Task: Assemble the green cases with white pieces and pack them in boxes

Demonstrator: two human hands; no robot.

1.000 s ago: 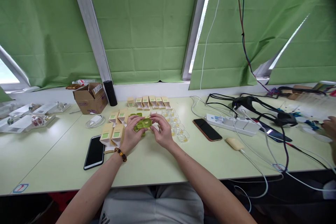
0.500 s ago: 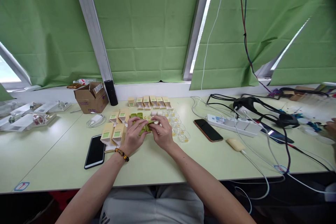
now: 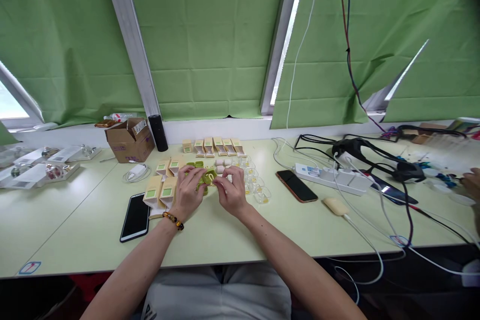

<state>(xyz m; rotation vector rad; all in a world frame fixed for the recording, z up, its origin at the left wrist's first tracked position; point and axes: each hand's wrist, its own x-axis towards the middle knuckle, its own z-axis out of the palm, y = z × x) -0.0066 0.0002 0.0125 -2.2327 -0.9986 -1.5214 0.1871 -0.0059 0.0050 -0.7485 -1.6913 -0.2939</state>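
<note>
My left hand is closed round a small green case, which is held tilted above the table with its inside facing me. A pale curved piece shows within it. At the case's right edge, the thumb and fingers of my right hand are pinched together; what they grip is too small to make out. Behind and below the left fingers lie more green cases. Pale pink cylinders lie just beyond the right hand, and several clear plastic containers with yellow bits stand right of it.
Small cream boxes stand left of my hands, and another row of boxes stands at the back. Phones flank the work area. Farther right are a power strip, loose cables and another person's hand.
The green case has turned so that its inside and the pale curved piece now show. My right hand has shifted slightly, and the pink cylinders behind it are more visible.
</note>
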